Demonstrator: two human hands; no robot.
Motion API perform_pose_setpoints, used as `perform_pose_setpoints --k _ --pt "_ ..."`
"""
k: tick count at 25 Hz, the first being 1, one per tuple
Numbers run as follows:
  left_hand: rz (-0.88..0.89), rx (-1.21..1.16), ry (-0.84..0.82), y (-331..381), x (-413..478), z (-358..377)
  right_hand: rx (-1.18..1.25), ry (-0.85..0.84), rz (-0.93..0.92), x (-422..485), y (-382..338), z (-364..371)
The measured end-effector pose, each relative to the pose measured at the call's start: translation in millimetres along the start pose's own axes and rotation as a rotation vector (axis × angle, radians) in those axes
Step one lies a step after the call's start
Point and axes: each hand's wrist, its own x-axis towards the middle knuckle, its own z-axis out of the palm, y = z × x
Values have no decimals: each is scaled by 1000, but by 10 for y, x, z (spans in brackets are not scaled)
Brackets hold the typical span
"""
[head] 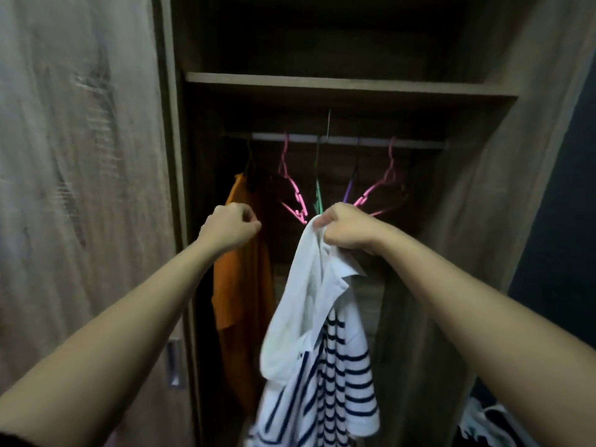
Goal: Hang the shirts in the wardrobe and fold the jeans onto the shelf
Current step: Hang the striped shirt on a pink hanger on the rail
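1. The orange shirt [243, 285] fills the left end of the rail [348, 141]
2. We find empty hangers [297, 203] crowding its middle, with bare rail between their hooks
3. The shelf [348, 87] closes off the room just above
4. Our striped shirt [322, 350] hangs across the lower opening

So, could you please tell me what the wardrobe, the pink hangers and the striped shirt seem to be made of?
The wardrobe looks like matt wood-grain laminate board, going by the flat, printed-looking grain on its door. The pink hangers seem to be moulded plastic, slightly glossy with notched arms. The striped shirt looks like soft knit fabric, perhaps cotton: it drapes and bunches limply.
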Motion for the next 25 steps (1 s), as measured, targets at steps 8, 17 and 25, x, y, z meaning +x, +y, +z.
perform_pose_setpoints --k 8,17,25 --pt "-268 -494 105 546 1376 684 -127 35 -123 232 342 -235" --pt "-330 -520 221 524 1958 1163 -127 48 -204 261 656 -328" --pt "-214 -226 316 596 1031 695 -96 -35 -209 337 664 106"
